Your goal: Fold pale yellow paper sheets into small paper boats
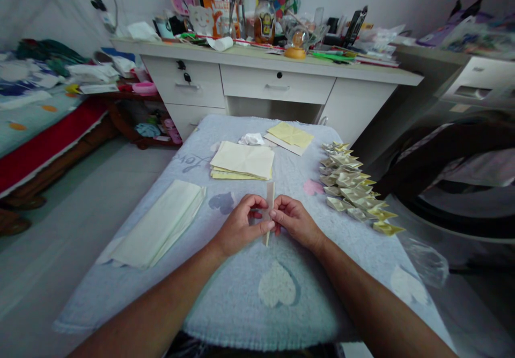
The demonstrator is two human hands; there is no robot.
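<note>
Between my two hands stands a narrow strip of folded paper (271, 190), pale cream, with its long side pointing away from me. My left hand (245, 218) pinches it from the left, thumb low and fingers curled behind. From the other side my right hand (295, 218) grips the same strip between thumb and fingertips. Just beyond the hands lies a stack of cream and yellow paper sheets (243, 159). Several folded paper boats (350, 183) in cream and yellow sit in close rows at the right.
A blue cloth with hearts (277, 285) covers the table. Long folded pale paper (161, 224) lies at left; yellow sheets (290, 134) and crumpled white paper (251, 139) lie at the back. Behind stands a cluttered white desk (277, 83), with a washing machine (462, 148) at right.
</note>
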